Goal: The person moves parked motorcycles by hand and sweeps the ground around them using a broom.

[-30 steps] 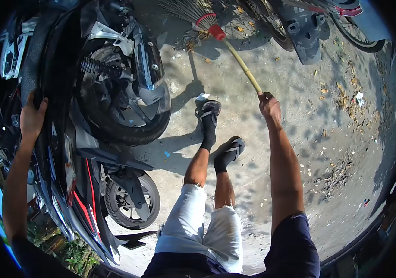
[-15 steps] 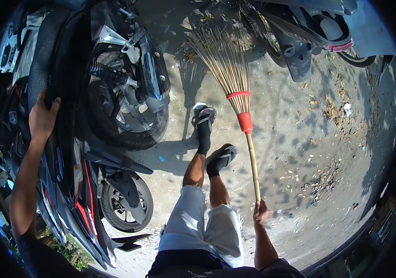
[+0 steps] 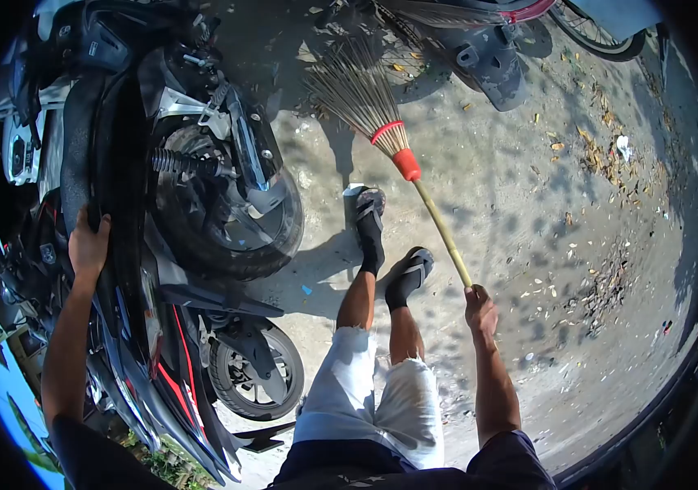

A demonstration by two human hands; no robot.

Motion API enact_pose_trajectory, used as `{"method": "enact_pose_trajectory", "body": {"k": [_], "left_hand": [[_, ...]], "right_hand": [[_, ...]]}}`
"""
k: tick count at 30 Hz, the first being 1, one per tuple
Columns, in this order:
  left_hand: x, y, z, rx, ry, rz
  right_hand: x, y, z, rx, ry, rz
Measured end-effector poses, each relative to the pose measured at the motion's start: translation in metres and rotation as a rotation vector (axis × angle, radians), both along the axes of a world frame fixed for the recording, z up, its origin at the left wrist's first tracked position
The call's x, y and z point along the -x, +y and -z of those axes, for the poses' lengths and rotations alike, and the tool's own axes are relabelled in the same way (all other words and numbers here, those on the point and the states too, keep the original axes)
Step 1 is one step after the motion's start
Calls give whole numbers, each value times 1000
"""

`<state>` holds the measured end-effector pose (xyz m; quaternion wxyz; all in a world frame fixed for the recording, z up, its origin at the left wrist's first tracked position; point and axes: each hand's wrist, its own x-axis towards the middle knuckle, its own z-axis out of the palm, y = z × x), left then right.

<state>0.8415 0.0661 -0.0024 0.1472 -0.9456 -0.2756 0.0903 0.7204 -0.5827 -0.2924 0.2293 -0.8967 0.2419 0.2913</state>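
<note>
My right hand [image 3: 481,312] is closed around the end of the pale wooden handle of a stick broom [image 3: 439,220]. A red collar and a red band bind its stiff bristles, which fan out over leaves by a parked two-wheeler at the top. On the other side, my left hand [image 3: 89,245] grips the black seat [image 3: 84,155] of a motorcycle, thumb and fingers over its edge; some fingertips are hidden. The motorcycle's wide tyre [image 3: 284,237] stands between that hand and my feet.
Dry leaves [image 3: 602,163] lie scattered at the right, with a white scrap [image 3: 624,148] among them. A second two-wheeler's mudguard [image 3: 492,73] juts down at the top. A smaller wheel [image 3: 259,371] is at the lower left. My sandalled feet [image 3: 410,273] stand on dusty concrete.
The broom's handle has tilted, its bristle end shifting left as my right hand rises and moves slightly right. My left hand stays on the motorcycle seat. The whole view has shifted a little.
</note>
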Motion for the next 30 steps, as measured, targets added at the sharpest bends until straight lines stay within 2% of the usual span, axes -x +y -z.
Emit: {"method": "enact_pose_trajectory", "body": {"k": [5,8,9,11,12,13,15,17,18,19,23,25,28,30], "left_hand": [[0,0,1,-4,0,-7],[1,-1,1,5,-18,32],[2,-3,0,19,-25,41],[3,0,2,-1,-30,56],[3,1,3,-13,-33,65],[4,-1,3,2,-45,60],[3,0,1,27,-58,65],[7,8,2,42,-64,65],[8,13,4,54,-71,57],[7,11,4,50,-71,58],[3,-2,1,29,-50,25],[2,3,1,14,-43,29],[4,12,4,-4,-36,50],[2,6,3,-9,-21,26]], "right_hand": [[109,-64,-74,-5,-52,-31],[116,-69,-80,-58,-216,-65],[104,-60,-82,-57,-151,-79],[75,-30,-56,-52,-182,-172],[58,-14,-38,-166,-271,-175],[28,11,-40,-180,-214,-137],[0,31,-9,-219,-237,-133],[-13,31,-11,-83,-190,-181],[3,15,1,-107,-196,-120],[13,2,-17,-29,-101,-113],[112,-70,-67,93,-112,-48],[140,-88,-114,121,-94,-92],[174,-111,-144,47,-141,-58],[171,-109,-138,7,-102,-45]]}}
